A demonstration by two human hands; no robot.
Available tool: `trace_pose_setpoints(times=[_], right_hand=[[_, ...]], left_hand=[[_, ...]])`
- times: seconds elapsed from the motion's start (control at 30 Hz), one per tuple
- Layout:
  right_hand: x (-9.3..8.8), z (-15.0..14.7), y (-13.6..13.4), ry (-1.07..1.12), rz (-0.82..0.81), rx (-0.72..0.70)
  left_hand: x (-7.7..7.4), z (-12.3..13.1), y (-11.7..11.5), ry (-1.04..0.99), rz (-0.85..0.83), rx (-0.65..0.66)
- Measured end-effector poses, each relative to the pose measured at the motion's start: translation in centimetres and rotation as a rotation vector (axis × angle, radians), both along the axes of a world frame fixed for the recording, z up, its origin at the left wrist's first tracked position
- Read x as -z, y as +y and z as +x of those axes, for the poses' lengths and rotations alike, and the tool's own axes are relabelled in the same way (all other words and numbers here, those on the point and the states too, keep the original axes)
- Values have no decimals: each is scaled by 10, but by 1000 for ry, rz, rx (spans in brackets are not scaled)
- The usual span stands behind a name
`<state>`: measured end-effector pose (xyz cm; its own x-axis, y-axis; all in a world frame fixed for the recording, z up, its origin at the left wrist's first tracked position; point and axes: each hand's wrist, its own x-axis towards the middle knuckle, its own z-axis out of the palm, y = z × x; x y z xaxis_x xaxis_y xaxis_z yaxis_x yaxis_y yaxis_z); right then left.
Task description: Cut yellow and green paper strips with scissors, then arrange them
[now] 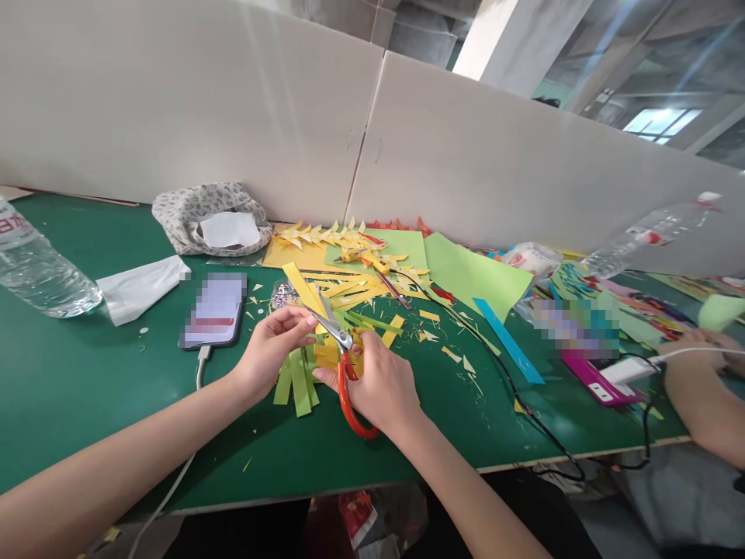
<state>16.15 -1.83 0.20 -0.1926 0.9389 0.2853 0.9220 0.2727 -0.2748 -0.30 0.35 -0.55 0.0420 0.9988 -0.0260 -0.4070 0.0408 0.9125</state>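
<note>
One yellow strip (299, 284) pinched in left hand (271, 341), fingers pretty much closed; right hand (385, 380), fingers curled round red scissors (345, 340), blades by strip.

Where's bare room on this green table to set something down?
Mostly bare: the left of the green table, bordered by the left bottle, phone and left forearm. A smaller patch lies between the right hand and black cord. Yellow strips crowd the area beyond the hands; clutter surrounds the magenta item.
</note>
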Motion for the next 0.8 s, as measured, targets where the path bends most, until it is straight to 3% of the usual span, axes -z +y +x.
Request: trace_pose_setpoints(times=[0.8], right_hand=[[4, 2, 1, -28, 91, 16]], left_hand=[[0, 1, -1, -116, -91, 75]])
